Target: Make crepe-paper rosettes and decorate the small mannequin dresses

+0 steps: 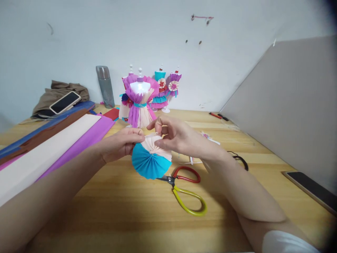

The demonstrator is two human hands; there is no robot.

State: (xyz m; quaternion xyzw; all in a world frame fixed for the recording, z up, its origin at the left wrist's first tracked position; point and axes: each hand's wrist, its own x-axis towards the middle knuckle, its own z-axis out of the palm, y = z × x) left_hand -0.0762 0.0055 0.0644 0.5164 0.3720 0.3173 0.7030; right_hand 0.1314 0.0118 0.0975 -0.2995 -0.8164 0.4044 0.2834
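A round pleated paper fan, blue below and pale cream above, is held up over the table. My left hand pinches its upper left edge. The fingers of my right hand are bent over its upper right part, with the thumb on the cream pleats. Just below and right of the fan lie scissors with one red and one yellow handle, their blades partly hidden by the fan. Behind my hands a small dress form wears a purple, pink and cream paper dress.
Long paper sheets cover the table's left side. A phone on cloth and a grey bottle stand behind. More dressed forms are near the wall. Another phone, a black band and pens lie right.
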